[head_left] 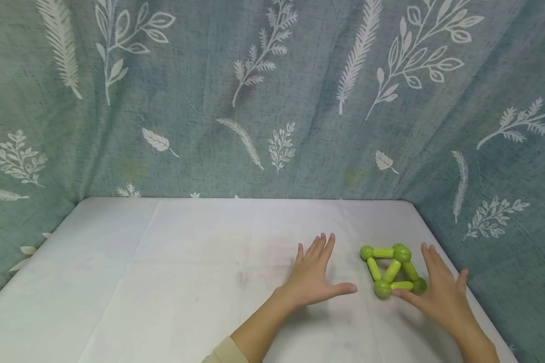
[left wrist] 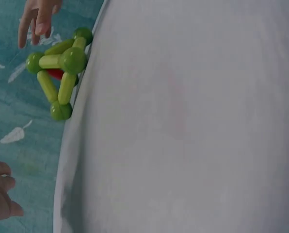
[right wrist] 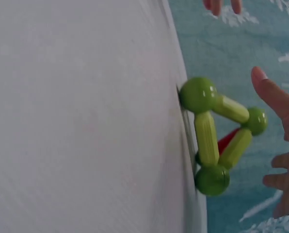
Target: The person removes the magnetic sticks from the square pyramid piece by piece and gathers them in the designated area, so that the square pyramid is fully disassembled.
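A green frame of balls and short rods [head_left: 392, 270], like a magnetic ball-and-stick toy, sits on the right part of the white table. In the left wrist view the frame [left wrist: 50, 61] shows a red piece behind its green rods. To its left hovers my left hand [head_left: 312, 277], fingers spread and thumb pointing toward the frame, apart from it. On the other side is my right hand [head_left: 445, 292], also spread. Its thumb overlaps the frame's lower rod in the head view, but the right wrist view shows a gap between thumb [right wrist: 266, 87] and frame [right wrist: 206, 138].
A white cloth covers the table [head_left: 186, 282]. Behind it and along both sides hangs a blue-green curtain [head_left: 200, 101] with white leaf prints. The table's right edge [head_left: 436, 237] runs close beside the right hand.
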### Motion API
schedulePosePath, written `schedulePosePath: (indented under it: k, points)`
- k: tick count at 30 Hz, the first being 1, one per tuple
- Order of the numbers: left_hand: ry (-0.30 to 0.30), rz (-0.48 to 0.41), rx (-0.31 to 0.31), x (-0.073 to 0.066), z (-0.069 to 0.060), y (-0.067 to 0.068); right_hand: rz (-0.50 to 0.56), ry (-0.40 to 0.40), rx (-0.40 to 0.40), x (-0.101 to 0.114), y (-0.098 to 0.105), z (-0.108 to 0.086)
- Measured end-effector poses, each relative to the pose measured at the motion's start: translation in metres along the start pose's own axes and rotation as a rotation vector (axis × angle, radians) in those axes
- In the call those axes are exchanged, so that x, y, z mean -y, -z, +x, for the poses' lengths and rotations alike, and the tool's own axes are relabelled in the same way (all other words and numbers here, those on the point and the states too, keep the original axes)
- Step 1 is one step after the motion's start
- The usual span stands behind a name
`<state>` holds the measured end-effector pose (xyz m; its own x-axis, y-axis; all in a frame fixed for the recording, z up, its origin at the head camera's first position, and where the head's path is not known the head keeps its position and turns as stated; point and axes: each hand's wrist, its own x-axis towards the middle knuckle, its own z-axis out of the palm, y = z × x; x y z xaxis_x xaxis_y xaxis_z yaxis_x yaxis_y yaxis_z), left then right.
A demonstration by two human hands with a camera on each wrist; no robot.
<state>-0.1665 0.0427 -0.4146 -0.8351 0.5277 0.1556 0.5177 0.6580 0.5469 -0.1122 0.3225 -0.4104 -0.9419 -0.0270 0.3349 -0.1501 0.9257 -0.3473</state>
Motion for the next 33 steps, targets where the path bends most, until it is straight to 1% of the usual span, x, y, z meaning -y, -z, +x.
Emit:
schedulePosePath:
  k: [3, 6, 9, 10, 11, 13, 16, 18, 20, 22, 25, 27, 30, 33]
  points:
    - [0.003, -0.067, 0.027, -0.005, 0.004, -0.006, 0.150, -0.001, 0.008, -0.011, 0.001, 0.000]
    - [0.009, -0.150, 0.051, -0.009, 0.009, -0.012, 0.341, -0.029, 0.067, -0.020, 0.003, -0.001]
    - [0.034, -0.248, 0.060, -0.012, 0.013, -0.021, 0.454, -0.093, 0.140, -0.026, 0.004, -0.003]
    - [0.045, -0.283, 0.062, -0.013, 0.014, -0.024, 0.471, -0.110, 0.155, -0.028, 0.004, -0.004]
    - [0.052, -0.321, 0.064, -0.013, 0.016, -0.027, 0.474, -0.114, 0.162, -0.030, 0.004, -0.004]
    - [0.063, -0.402, 0.077, -0.014, 0.019, -0.033, 0.444, -0.107, 0.159, -0.034, 0.003, -0.005]
    - [0.068, -0.501, 0.124, -0.016, 0.024, -0.040, 0.423, -0.100, 0.164, -0.039, 0.002, -0.004]
    - [0.073, -0.559, 0.152, -0.018, 0.026, -0.044, 0.406, -0.119, 0.189, -0.042, 0.002, -0.003]
    - [0.092, -0.605, 0.161, -0.021, 0.027, -0.049, 0.418, -0.160, 0.236, -0.046, 0.001, -0.002]
    - [0.113, -0.652, 0.141, -0.024, 0.028, -0.054, 0.419, -0.201, 0.275, -0.050, 0.000, -0.003]
    - [0.153, -0.700, 0.080, -0.030, 0.029, -0.063, 0.417, -0.244, 0.293, -0.055, -0.003, -0.005]
    - [0.181, -0.715, 0.045, -0.033, 0.030, -0.067, 0.441, -0.259, 0.282, -0.058, -0.006, -0.006]
    - [0.206, -0.720, 0.018, -0.034, 0.031, -0.072, 0.480, -0.259, 0.258, -0.061, -0.009, -0.006]
    - [0.215, -0.726, -0.015, -0.033, 0.031, -0.074, 0.475, -0.255, 0.241, -0.061, -0.011, -0.003]
